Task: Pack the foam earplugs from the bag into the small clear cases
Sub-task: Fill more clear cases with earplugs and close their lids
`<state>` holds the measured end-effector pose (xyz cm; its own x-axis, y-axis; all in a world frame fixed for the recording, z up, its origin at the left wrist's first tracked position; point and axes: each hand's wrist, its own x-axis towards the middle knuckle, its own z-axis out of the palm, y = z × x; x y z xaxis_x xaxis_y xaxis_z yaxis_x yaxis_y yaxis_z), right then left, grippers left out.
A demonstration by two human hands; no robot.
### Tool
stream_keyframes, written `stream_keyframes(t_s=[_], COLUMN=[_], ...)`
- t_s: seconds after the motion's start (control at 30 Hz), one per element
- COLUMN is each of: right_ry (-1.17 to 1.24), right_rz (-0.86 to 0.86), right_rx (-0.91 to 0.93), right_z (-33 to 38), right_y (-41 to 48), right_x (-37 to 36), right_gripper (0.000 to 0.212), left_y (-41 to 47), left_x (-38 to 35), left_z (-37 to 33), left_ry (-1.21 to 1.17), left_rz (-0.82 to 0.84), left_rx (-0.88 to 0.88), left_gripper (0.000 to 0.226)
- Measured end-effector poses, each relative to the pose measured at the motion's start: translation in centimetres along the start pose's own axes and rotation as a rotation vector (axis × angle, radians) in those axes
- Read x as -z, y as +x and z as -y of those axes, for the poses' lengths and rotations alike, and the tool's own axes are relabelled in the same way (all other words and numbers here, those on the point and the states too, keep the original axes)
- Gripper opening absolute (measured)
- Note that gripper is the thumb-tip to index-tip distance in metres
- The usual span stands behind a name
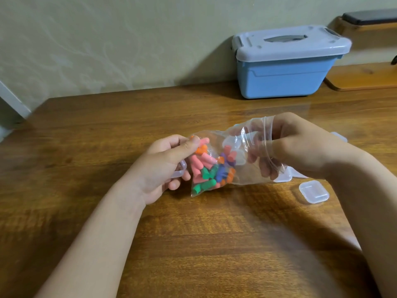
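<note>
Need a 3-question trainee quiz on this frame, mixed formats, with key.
1. True or false: the fingers of the right hand are inside the mouth of the clear bag.
2. Which colour is missing among the foam earplugs in the bag? A) pink B) green C) yellow
3. Short answer: what does the left hand hold besides the bag's closed end?

Key: 1 true. 2 C. 3 a small clear case, tucked under its fingers.
</note>
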<state>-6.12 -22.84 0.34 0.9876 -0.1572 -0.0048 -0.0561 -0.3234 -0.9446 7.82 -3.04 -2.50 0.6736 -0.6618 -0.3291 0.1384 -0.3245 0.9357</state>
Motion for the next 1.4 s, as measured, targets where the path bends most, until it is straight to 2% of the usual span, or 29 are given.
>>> stream_keyframes(t_s=[0.17,0.33,0.43,0.5,0.6,0.73,0.97,1.07,1.2,1.27,1.4], right_ry=[0.025,0.052,0.065,0.057,0.032,0.029,0.027,-0.016,-0.071,-0.110,-0.070], right_rz=[-0.065,-0.130,-0.144,-0.128,-0.102,-0.082,0.018,0.075,0.140,0.157,0.170], right_rx=[-0.014,-0.068,-0.057,-0.048,-0.052,-0.057,-0.022,-0.013,-0.009,0.003,0.006], right_z=[-0.1,-0.7,-0.6,-0.4,-0.3,-0.2,-0.3,-0.1,0.3,0.5,0.5], right_y=[0.1,0.4,0.5,0.5,0.3,0.2,0.0,-0.3,-0.5,-0.6,-0.5], right_x=[0.1,0.5,0.4,0.3,0.5,0.6,0.4,0.2,0.0,-0.1,-0.1], right_gripper=[0.044,0.045,0.036,0.027,0.022,0.020,0.011,0.015,0.005,0.003,0.009], left_y=[-0.4,-0.3,0.1,0.4,0.5,0.3,0.2,0.2,0.2,0.1,0.2], left_x=[0.2,0.5,0.6,0.7,0.8,0.6,0.7,0.6,0.6,0.6,0.5], left_z=[-0.2,-0.1,0.3,0.6,0.6,0.5,0.6,0.7,0.8,0.7,0.7], left_ry=[0.057,0.011,0.001,-0.001,-0.031,-0.109,-0.155,-0.130,-0.087,-0.076,-0.072], left_rz=[0.080,0.186,0.226,0.232,0.246,0.269,0.325,0.329,0.339,0.341,0.309], left_rx=[0.066,0.094,0.086,0.083,0.090,0.096,0.042,0.022,0.008,0.004,-0.014], left_gripper=[0.031,0.065,0.055,0.041,0.046,0.032,0.055,0.058,0.065,0.066,0.055])
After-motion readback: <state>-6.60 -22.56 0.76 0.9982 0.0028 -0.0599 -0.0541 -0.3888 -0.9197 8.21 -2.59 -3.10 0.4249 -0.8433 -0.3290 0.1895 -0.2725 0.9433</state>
